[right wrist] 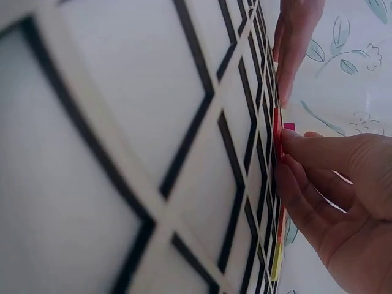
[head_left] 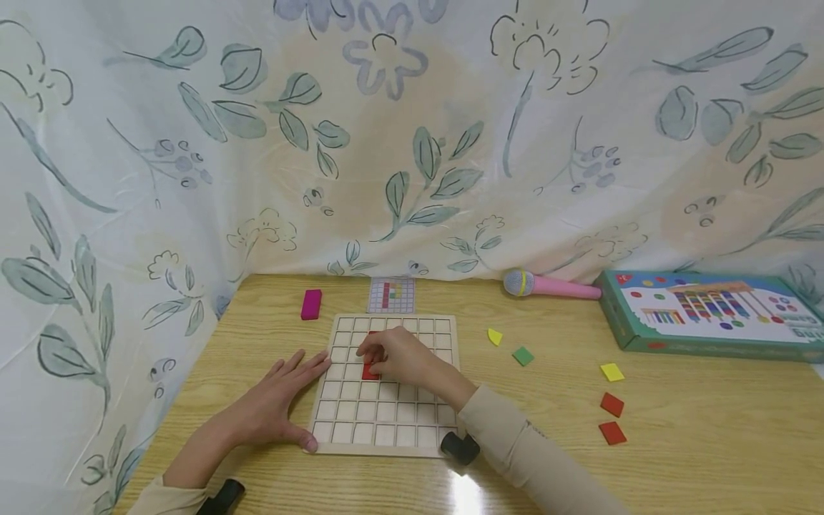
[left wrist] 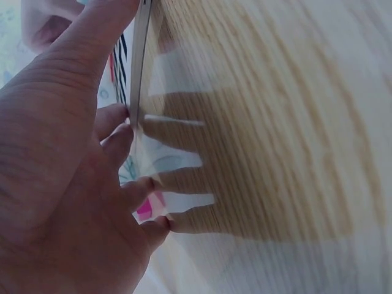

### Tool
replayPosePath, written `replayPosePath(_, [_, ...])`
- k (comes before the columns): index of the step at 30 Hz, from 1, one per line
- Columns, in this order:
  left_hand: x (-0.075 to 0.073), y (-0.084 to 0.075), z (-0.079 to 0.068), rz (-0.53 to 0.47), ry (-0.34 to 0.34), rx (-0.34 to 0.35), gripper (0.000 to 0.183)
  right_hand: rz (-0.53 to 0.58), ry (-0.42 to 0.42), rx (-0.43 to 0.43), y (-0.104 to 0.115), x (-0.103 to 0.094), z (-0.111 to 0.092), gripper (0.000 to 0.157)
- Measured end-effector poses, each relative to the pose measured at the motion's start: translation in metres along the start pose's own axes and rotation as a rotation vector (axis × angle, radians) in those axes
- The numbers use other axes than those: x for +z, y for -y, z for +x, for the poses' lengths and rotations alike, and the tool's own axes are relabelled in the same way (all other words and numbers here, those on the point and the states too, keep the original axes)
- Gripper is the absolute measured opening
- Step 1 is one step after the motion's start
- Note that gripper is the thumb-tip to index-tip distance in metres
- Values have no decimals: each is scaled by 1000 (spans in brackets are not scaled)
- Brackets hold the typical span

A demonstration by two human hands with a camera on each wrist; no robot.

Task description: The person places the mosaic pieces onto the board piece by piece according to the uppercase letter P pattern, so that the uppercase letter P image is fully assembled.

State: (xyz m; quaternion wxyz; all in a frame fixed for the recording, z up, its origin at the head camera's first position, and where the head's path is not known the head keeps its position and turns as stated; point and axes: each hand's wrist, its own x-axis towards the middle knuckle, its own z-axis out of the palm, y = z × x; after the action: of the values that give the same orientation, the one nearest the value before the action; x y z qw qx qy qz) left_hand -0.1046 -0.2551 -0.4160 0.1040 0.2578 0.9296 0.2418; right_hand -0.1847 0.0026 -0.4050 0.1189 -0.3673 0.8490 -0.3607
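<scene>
A wooden grid board (head_left: 386,450) with square recesses lies flat on the table. My left hand (head_left: 273,400) is spread along its left side, thumb and a fingertip touching the edge; the left wrist view shows these fingers (left wrist: 131,190) extended. Over the upper middle of the board, my right hand (head_left: 408,360) has curled fingers and pinches a red square tile (head_left: 370,373) at the grid. In the right wrist view the thumb and fingers meet at the red tile (right wrist: 277,128). Farther along the board a yellow piece (right wrist: 277,262) shows. The right hand hides several squares in the head view.
Behind the board lie a pattern card (head_left: 391,295) and a magenta block (head_left: 311,305). To the right are a yellow quarter-round piece (head_left: 494,337), a green tile (head_left: 523,356), a yellow tile (head_left: 612,372), two red tiles (head_left: 612,404), a pink microphone (head_left: 560,287) and a toy box (head_left: 714,315).
</scene>
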Motion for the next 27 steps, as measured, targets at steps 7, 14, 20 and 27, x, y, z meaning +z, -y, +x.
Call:
replayPosePath(7, [0,0,-1,-5,8,-6,120,-1,3,-8,2,-15,-11,21])
replayPosePath(14, [-1,-1,-1,-3,6,-3,121,-10,-41,31,-10,-48,-43,25])
replayPosePath(20, [-1,-1,-1,-6,5,-5,120,-73,-98,54,-30,-79,-79,26])
replayPosePath(27, [-1,-3,-1,-14,17,-14,120,-126,-147,98,-51,-108,-121,27])
